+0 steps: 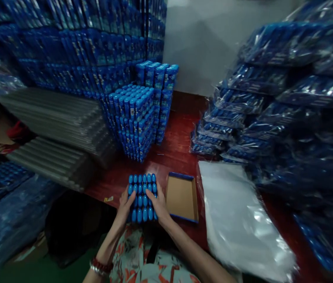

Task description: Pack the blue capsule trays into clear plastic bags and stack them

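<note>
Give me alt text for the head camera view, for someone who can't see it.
Both hands, left hand and right hand, press on a block of blue packs on a red table, beside an empty box lid. Blue stacks and bagged bundles surround them.

No text can be read anywhere. The blue packs (pixel 138 118) stacked on the desk (pixel 178 145) carry pale label marks, and so do the bagged bundles (pixel 243 106), but all are too small and blurred to make out.
</note>
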The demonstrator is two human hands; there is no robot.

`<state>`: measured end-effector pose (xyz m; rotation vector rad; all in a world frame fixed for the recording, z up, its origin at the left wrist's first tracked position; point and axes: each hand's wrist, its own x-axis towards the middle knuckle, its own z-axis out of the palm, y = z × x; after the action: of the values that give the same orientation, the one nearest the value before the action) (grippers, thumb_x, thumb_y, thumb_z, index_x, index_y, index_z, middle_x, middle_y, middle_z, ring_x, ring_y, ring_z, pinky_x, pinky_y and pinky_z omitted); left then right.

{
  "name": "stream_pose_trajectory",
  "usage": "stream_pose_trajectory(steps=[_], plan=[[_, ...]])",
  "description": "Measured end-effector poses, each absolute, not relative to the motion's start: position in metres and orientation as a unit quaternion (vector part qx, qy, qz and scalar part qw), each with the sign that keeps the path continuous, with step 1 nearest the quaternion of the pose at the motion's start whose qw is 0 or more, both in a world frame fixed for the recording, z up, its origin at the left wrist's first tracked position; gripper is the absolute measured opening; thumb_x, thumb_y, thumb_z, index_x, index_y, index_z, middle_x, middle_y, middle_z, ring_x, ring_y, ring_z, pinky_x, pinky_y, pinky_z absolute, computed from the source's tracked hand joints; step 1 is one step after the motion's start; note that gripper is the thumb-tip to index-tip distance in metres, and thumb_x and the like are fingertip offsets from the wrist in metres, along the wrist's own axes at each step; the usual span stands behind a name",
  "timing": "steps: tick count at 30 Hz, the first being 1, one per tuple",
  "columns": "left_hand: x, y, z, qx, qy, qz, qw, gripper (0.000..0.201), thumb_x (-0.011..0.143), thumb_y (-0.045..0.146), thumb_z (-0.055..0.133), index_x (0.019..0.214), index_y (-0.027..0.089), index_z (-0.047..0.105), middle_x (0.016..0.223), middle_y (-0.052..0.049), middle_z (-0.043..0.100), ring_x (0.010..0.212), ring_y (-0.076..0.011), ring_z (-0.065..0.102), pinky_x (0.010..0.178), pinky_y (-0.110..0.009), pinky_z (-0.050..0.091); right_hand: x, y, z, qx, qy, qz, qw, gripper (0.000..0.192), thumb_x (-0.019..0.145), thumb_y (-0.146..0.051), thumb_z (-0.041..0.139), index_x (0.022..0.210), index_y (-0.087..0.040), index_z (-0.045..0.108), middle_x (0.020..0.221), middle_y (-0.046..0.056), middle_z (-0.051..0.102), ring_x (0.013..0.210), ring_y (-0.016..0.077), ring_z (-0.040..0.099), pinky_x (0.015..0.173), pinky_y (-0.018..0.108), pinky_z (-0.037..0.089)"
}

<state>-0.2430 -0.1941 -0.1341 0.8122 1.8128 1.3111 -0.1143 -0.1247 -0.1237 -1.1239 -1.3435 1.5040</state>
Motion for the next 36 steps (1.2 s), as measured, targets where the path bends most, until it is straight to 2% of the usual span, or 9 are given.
stream_pose_trajectory(steps=[4, 10, 13, 17, 22, 25, 29, 33, 36], plan=[[-0.206, -0.183, -0.091, 0.371, 0.660, 0.530, 0.383, 0.056, 0.088, 0.054, 0.040, 0.138, 0.029, 0.035, 0.148, -0.003, 0.031, 0.140, -0.0215, 0.017, 0.115, -0.045, 0.005, -0.076, -0.124, -0.086, -0.437, -0.543, 0.557, 0.451, 0.069, 0.083, -0.046, 0.055, 0.143, -0.027, 0.027, 0.144, 0.002, 0.039, 0.132, 0.0219, 0.036, 0.111, 0.041, 0.029], [-0.139, -0.128, -0.085, 0.459, 0.580, 0.547, 0.393, 0.054, 0.091, 0.046, 0.037, 0.140, 0.024, 0.031, 0.146, -0.006, 0.034, 0.137, -0.0195, 0.026, 0.114, -0.039, 0.017, -0.006, -0.094, -0.079, -0.506, -0.590, 0.381, 0.501, 0.066, 0.086, -0.045, 0.049, 0.144, -0.026, 0.024, 0.152, 0.002, 0.024, 0.138, 0.0205, 0.023, 0.114, 0.042, 0.021], [-0.117, -0.126, -0.106, 0.463, 0.627, 0.489, 0.392, 0.056, 0.091, 0.044, 0.036, 0.141, 0.021, 0.027, 0.147, -0.010, 0.033, 0.136, -0.0221, 0.026, 0.114, -0.043, 0.016, 0.013, -0.095, -0.110, -0.535, -0.616, 0.359, 0.453, 0.066, 0.088, -0.047, 0.043, 0.145, -0.023, 0.021, 0.151, 0.005, 0.025, 0.137, 0.0201, 0.026, 0.113, 0.041, 0.023], [-0.120, -0.135, -0.110, 0.468, 0.727, 0.355, 0.357, 0.060, 0.090, 0.048, 0.034, 0.142, 0.020, 0.026, 0.148, -0.014, 0.030, 0.137, -0.0300, 0.022, 0.110, -0.056, 0.013, 0.020, -0.108, -0.125, -0.578, -0.676, 0.277, 0.363, 0.059, 0.089, -0.048, 0.040, 0.141, -0.021, 0.033, 0.144, 0.009, 0.038, 0.136, 0.0236, 0.028, 0.112, 0.048, 0.022], [-0.140, -0.108, -0.089, 0.547, 0.702, 0.378, 0.255, 0.057, 0.093, 0.045, 0.029, 0.143, 0.019, 0.026, 0.151, -0.013, 0.025, 0.139, -0.0261, 0.020, 0.112, -0.051, 0.017, 0.014, -0.090, -0.091, -0.579, -0.702, 0.199, 0.363, 0.054, 0.093, -0.045, 0.032, 0.143, -0.026, 0.026, 0.152, 0.005, 0.022, 0.140, 0.0227, 0.016, 0.111, 0.052, 0.016], [-0.135, -0.082, -0.094, 0.631, 0.665, 0.335, 0.219, 0.052, 0.092, 0.037, 0.033, 0.141, 0.019, 0.032, 0.149, -0.011, 0.031, 0.139, -0.0280, 0.021, 0.111, -0.053, 0.017, 0.003, -0.064, -0.086, -0.554, -0.753, 0.191, 0.300, 0.051, 0.093, -0.044, 0.033, 0.142, -0.028, 0.030, 0.152, 0.004, 0.023, 0.141, 0.0269, 0.009, 0.109, 0.060, 0.006], [-0.124, -0.062, -0.117, 0.657, 0.671, 0.288, 0.190, 0.045, 0.091, 0.025, 0.031, 0.132, 0.015, 0.045, 0.140, -0.015, 0.043, 0.130, -0.0298, 0.037, 0.108, -0.056, 0.024, -0.005, -0.039, -0.104, -0.546, -0.777, 0.232, 0.211, 0.043, 0.093, -0.042, 0.036, 0.133, -0.028, 0.045, 0.146, 0.005, 0.037, 0.136, 0.0306, 0.023, 0.107, 0.062, 0.015], [-0.127, -0.061, -0.130, 0.662, 0.630, 0.344, 0.215, 0.046, 0.091, 0.031, 0.032, 0.127, 0.007, 0.048, 0.129, -0.018, 0.049, 0.120, -0.0252, 0.046, 0.104, -0.044, 0.035, -0.001, -0.038, -0.115, -0.530, -0.758, 0.289, 0.246, 0.043, 0.095, -0.037, 0.029, 0.132, -0.022, 0.046, 0.136, 0.008, 0.046, 0.128, 0.0215, 0.038, 0.108, 0.044, 0.029], [-0.129, -0.070, -0.131, 0.666, 0.617, 0.348, 0.233, 0.042, 0.091, 0.033, 0.034, 0.119, 0.009, 0.054, 0.115, -0.015, 0.055, 0.110, -0.0240, 0.052, 0.100, -0.042, 0.039, 0.001, -0.053, -0.114, -0.533, -0.736, 0.315, 0.273, 0.042, 0.094, -0.039, 0.035, 0.128, -0.020, 0.050, 0.127, 0.009, 0.051, 0.120, 0.0216, 0.045, 0.105, 0.041, 0.034]])
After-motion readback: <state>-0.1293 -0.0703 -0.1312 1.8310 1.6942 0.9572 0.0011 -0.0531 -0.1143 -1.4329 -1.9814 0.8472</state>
